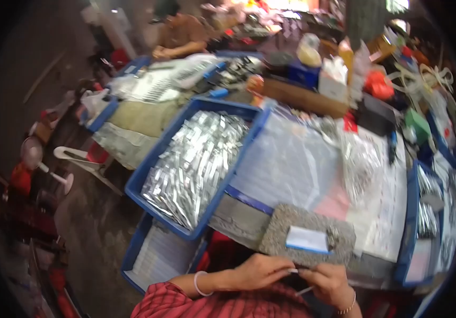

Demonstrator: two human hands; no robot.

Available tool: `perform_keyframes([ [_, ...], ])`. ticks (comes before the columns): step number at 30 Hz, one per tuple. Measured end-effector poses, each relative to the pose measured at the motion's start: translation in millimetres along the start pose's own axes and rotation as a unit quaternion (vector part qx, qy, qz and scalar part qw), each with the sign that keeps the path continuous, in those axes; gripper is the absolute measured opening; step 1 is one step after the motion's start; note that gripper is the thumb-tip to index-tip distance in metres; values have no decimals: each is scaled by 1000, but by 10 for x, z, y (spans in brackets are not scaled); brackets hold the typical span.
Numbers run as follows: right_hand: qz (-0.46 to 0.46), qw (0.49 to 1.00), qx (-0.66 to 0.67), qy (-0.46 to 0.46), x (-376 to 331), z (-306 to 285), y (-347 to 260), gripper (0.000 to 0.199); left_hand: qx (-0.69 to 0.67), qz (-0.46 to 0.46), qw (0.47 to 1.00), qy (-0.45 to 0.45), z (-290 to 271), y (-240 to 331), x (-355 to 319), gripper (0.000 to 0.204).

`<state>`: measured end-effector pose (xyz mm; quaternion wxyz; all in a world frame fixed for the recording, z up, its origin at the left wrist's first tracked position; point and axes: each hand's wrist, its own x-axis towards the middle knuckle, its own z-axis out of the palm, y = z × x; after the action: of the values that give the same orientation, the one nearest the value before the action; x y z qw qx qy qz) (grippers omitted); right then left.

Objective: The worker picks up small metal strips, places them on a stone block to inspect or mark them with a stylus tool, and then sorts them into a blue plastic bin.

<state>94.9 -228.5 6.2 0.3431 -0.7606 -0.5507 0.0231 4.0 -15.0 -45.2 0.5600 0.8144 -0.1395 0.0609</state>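
My left hand and my right hand meet low in the picture, fingers pinched together. Between the fingertips shows a small pale piece, too small and blurred to tell its kind. A thin light strip sticks out below my right hand. Just beyond the hands lies a speckled grey stone slab, with a white block with a blue edge on top. To the left, a blue tray is heaped with shiny flat silver metal strips.
Under the full tray is a second blue tray. Clear plastic sheeting and a plastic bag cover the table's middle. Blue bins of silver pieces stand right. Bottles and a long brown box line the back. Another person sits far left.
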Motion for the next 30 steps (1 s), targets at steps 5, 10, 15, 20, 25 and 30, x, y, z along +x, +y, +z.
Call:
perform_keyframes([
  [5,16,999,47,-6,58,-33,104,25,45,25,999,17,-97,59,125,15],
  [10,113,991,27,68,-24,-9,184,36,23,42,998,48,-13,-50,326,15],
  [15,237,925,187,231,-209,-99,219,35,157,74,979,108,-31,-216,417,18],
  [20,173,951,124,224,-123,-78,289,61,245,81,961,97,-47,-328,460,22],
  [25,243,937,200,150,-58,-19,308,37,316,101,940,78,-37,-393,446,27],
  [30,109,942,95,304,21,-171,16,22,305,99,945,63,-73,-408,440,28],
])
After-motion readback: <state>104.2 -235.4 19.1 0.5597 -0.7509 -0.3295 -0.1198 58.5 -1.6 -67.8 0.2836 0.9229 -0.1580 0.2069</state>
